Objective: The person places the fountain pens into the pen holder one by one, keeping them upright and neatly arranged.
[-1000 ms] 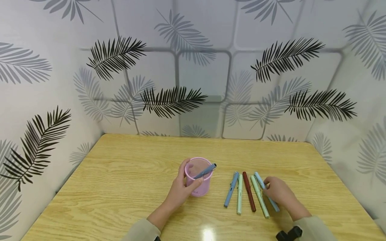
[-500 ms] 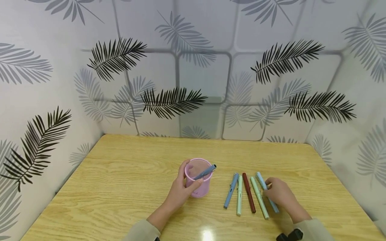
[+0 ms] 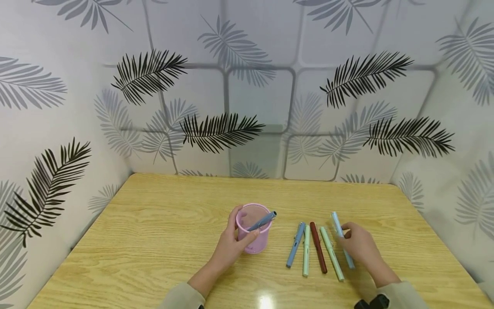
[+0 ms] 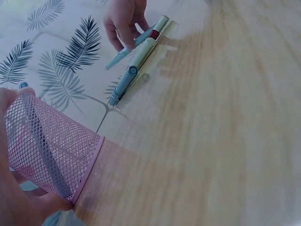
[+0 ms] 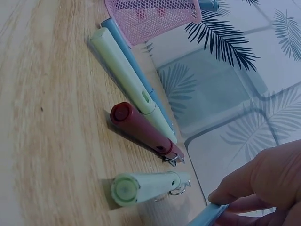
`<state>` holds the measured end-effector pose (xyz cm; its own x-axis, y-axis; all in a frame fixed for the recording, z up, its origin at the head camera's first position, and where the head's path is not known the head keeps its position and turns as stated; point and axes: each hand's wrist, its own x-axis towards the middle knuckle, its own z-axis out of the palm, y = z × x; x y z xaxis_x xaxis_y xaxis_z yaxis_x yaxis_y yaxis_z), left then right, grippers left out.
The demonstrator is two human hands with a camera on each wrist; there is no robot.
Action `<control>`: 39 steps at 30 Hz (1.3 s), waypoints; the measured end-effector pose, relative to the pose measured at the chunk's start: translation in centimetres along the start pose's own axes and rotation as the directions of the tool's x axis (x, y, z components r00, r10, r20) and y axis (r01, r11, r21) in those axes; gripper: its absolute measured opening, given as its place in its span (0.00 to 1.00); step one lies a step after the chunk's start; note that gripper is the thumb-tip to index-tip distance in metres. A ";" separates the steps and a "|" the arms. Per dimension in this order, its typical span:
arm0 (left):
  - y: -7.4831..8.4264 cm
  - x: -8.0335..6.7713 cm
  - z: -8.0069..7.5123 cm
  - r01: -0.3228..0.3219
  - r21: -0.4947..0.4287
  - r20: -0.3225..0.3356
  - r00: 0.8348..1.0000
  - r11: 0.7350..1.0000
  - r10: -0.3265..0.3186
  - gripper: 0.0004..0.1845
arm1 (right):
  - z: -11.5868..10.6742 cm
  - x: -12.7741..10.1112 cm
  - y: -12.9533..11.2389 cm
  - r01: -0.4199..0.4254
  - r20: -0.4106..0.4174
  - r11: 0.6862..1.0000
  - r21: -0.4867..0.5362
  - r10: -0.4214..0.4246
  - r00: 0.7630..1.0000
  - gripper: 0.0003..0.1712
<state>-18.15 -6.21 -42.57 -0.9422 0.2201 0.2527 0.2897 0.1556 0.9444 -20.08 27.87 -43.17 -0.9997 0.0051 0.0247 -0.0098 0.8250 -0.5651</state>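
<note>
My left hand (image 3: 227, 242) grips a pink mesh pen cup (image 3: 256, 242) from its left side, thumb in front and fingers behind. One blue pen (image 3: 263, 220) leans inside it, its end sticking out over the right rim. Between thumb and fingers my right hand (image 3: 359, 244) pinches a light blue pen (image 3: 337, 225), whose far end is tipped up from the table. In the left wrist view this light blue pen (image 4: 123, 55) slants beside the others. The right wrist view shows only a short piece of the light blue pen (image 5: 210, 215) under the thumb.
Left of the right hand lie a blue pen (image 3: 295, 245), a pale green pen (image 3: 306, 251), a dark red pen (image 3: 318, 248) and another pale green pen (image 3: 332, 254), roughly side by side on the wooden table (image 3: 173, 206). A leaf-patterned wall covering (image 3: 254, 98) stands behind.
My right hand has taken hold of the light blue pen; its far end has risen and shifted slightly right, away from the green pen. The left hand and cup stay put.
</note>
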 end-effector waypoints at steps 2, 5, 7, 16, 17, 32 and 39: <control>-0.2 0.0 0.0 0.003 -0.001 0.002 1.000 1.000 -0.003 0.39 | 0.0 0.0 -0.1 0.009 -0.025 1.000 0.002 -0.009 1.000 0.21; -1.1 0.2 0.1 0.007 -0.004 0.002 1.000 1.000 -0.007 0.40 | -0.1 0.0 -0.4 0.026 -0.059 0.999 0.023 -0.025 0.998 0.21; -2.1 0.5 0.2 0.007 -0.001 -0.004 1.000 1.000 -0.007 0.40 | -0.2 -0.1 -0.6 0.039 -0.071 0.998 0.043 -0.036 0.997 0.21; -4.0 0.8 0.4 -0.008 0.013 -0.030 1.000 1.000 0.009 0.40 | -0.3 -0.8 -1.7 0.050 -0.083 0.991 0.127 -0.039 0.996 0.22; -4.0 0.8 0.4 -0.009 0.012 -0.031 0.999 1.000 0.010 0.40 | -0.3 -0.8 -1.9 0.054 -0.089 0.990 0.134 -0.043 0.995 0.22; -1.2 0.3 0.1 0.017 0.000 -0.002 1.000 1.000 -0.017 0.40 | -0.8 -1.5 -4.6 0.239 -0.305 0.929 0.283 -0.149 0.941 0.19; -3.8 1.0 0.3 0.014 0.025 -0.026 1.000 1.000 -0.013 0.41 | -1.1 -1.8 -6.0 0.297 -0.368 0.886 0.355 -0.160 0.916 0.21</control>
<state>-20.11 -6.30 -46.01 -0.9499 0.1933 0.2457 0.2809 0.1828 0.9422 -18.23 23.52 -38.88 -0.9056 0.0803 0.4164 -0.3143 0.5322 -0.7861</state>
